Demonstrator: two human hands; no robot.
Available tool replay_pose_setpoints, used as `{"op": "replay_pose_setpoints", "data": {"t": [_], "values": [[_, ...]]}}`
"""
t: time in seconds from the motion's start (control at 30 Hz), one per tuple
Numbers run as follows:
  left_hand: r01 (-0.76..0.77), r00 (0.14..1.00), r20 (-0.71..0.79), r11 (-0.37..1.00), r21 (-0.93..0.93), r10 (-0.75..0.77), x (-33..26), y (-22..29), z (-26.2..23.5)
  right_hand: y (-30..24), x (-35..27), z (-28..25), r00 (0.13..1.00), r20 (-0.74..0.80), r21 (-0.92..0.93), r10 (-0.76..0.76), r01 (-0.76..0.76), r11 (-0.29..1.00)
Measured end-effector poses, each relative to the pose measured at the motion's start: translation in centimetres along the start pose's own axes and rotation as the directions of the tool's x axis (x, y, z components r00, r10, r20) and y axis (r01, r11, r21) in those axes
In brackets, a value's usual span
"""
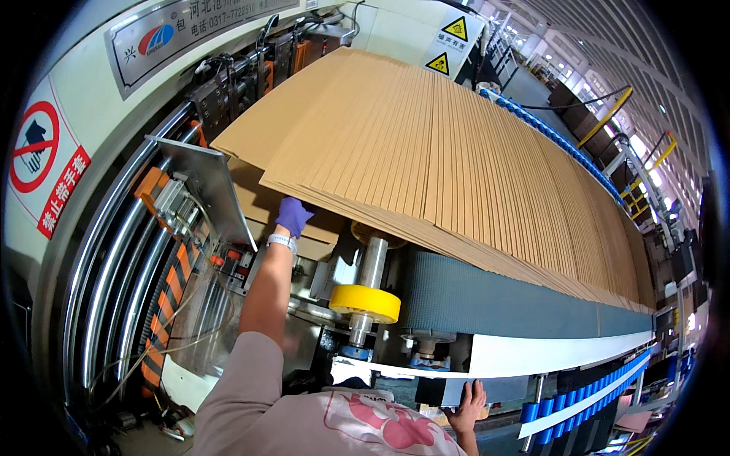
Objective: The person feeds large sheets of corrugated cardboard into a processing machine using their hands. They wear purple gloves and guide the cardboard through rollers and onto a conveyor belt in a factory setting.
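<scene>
Starting nearest the camera, at six o'clock the right hand (467, 403) rests on the lower white edge of the conveyor frame (532, 353), fingers spread flat against it and holding nothing.

Above it, at roughly seven o'clock, the left forearm rises to the left hand (292, 215), which wears a purple glove and a pale wrist strap. That hand reaches in under the leading edge of the cardboard sheets (426, 152); its grip is hidden by the glove and the overhang, so I cannot tell whether it is closed on a sheet or only pressing against the lower board (262, 204).

Just right of the hand stands a steel shaft with a yellow roller (365, 302), beside the grey belt (502, 296).

Farther out, from twelve to three o'clock, the sheets lie shingled in a long overlapping row along the belt, running away toward the far end of the hall.

Judgement: the feed is well stocked and much of the row has yet to enter the machine at eleven o'clock. The work appears mid-course, with attention on the front sheets only.
</scene>
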State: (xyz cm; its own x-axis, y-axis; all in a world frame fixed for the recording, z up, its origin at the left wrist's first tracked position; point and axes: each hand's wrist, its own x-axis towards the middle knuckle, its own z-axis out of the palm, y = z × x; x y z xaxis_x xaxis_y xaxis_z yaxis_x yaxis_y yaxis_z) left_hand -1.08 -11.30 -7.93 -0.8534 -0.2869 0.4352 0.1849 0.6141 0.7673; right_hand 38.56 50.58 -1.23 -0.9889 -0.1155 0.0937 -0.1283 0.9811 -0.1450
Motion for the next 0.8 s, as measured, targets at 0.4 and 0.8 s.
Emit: {"op": "replay_pose_setpoints", "data": {"t": [0.4,0.8], "values": [[0.269,0.952,0.176,0.410,-0.871,-0.250,-2.2,5.6,3.8,0.4,-0.8,0.7,0.999,-0.033,-0.055,-0.013,0.011,0.998],[0.334,0.847,0.265,0.074,-0.940,-0.461,-1.9,7.1,1.7,1.1,-0.5,0.9,0.999,-0.004,-0.069,-0.045,0.044,0.997]]}}
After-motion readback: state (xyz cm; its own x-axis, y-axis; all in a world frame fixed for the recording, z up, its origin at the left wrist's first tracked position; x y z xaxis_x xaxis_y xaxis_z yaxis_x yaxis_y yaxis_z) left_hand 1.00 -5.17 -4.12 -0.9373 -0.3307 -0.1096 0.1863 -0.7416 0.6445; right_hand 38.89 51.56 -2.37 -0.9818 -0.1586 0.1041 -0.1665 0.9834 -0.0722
